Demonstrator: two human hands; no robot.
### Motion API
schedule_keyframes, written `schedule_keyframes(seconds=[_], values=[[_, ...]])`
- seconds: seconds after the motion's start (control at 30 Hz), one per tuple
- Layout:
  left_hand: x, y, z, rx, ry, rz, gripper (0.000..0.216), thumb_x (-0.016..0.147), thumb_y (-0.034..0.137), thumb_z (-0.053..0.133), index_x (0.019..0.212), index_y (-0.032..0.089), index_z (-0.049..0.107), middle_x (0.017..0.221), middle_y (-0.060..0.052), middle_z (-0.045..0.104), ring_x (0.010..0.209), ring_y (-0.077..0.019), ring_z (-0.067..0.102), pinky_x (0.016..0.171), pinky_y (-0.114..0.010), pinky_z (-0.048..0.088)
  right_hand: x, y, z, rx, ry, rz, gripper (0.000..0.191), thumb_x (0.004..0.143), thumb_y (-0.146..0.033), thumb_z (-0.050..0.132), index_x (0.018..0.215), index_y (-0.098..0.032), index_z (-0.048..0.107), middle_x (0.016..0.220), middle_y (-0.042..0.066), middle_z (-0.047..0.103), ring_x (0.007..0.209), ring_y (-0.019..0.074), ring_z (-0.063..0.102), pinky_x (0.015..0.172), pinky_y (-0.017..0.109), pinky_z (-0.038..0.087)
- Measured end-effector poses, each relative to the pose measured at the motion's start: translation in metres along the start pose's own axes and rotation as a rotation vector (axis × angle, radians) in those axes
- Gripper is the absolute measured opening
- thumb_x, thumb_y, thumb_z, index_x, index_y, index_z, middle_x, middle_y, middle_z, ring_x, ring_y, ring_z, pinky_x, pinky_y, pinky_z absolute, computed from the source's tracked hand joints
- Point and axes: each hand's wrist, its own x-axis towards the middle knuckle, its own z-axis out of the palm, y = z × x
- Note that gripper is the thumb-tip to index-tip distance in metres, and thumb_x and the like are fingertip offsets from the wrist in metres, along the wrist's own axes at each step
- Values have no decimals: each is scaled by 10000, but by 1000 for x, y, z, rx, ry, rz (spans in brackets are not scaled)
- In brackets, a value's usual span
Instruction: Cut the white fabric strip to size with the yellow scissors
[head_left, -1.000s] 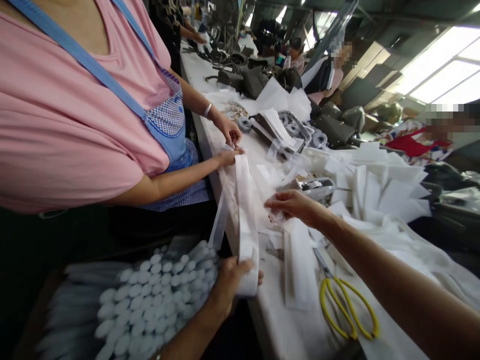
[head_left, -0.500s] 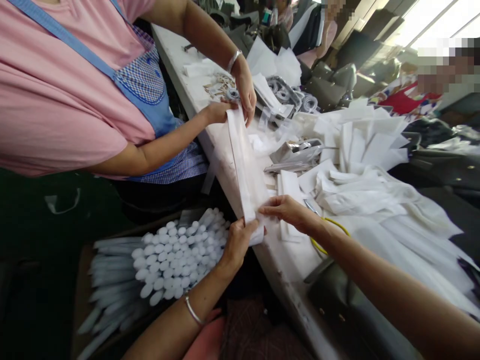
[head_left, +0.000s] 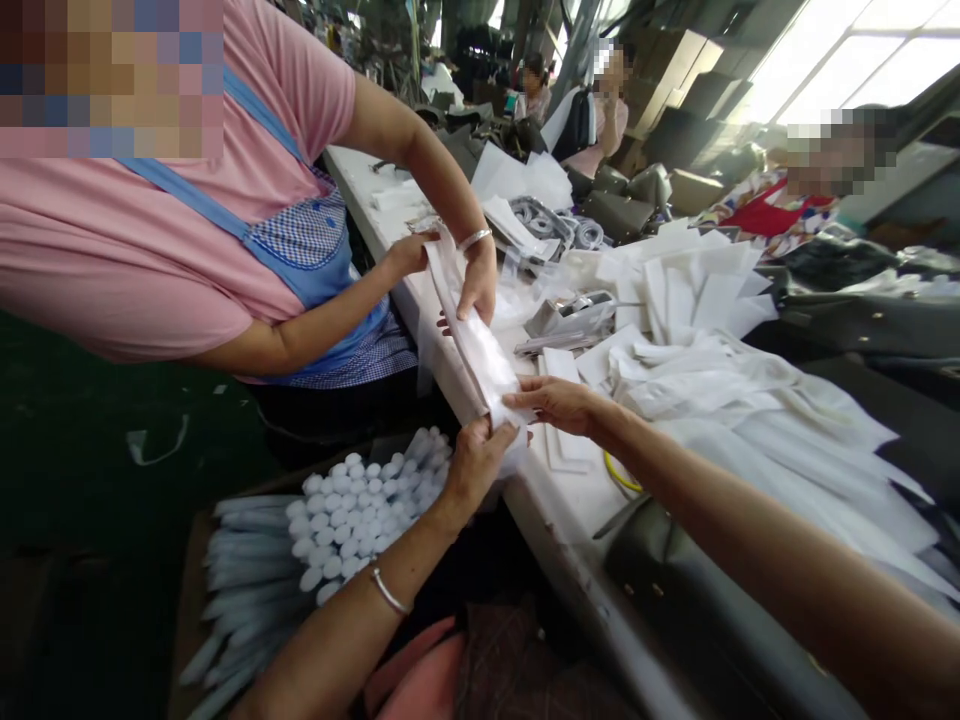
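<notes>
A long white strip (head_left: 471, 345) stretches over the near table (head_left: 570, 520) edge. My left hand (head_left: 476, 460) and right hand (head_left: 551, 400) both pinch its near end. At the far end, a co-worker's hands (head_left: 472, 285) in a pink shirt grip it. Left of me, a box of white rolled tubes (head_left: 352, 510); right, piled white sheets (head_left: 712, 350).

Left hand (head_left: 474, 462) and right hand (head_left: 553, 402) pinching near end of white strip (head_left: 474, 345), co-worker's hands (head_left: 480, 285) holding far end
</notes>
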Motion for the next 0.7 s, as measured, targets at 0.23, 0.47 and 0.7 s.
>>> schedule_keyframes(seconds=[0.23,0.47,0.7], values=[[10,9,-11,152,-167,132,258,733,346,745,864,124,761,785,-67,749,687,-193,656,625,-240,452,-32,-70,8,115,16,-231,163,747,-232,791,819,-126,691,739,16,706,648,101,618,649,186,515],[77,51,-78,245,178,343,153,692,106,709,815,191,741,768,-42,710,864,-245,651,789,-273,476,-69,-117,3,50,24,-352,247,709,-255,821,903,-143,717,881,53,746,770,156,669,756,249,548],[148,144,-105,46,303,492,170,691,54,663,803,164,727,894,-104,730,1099,-292,612,966,-311,452,-69,-82,-4,99,7,-221,352,640,-310,894,887,-129,720,895,68,748,804,162,703,743,239,552]])
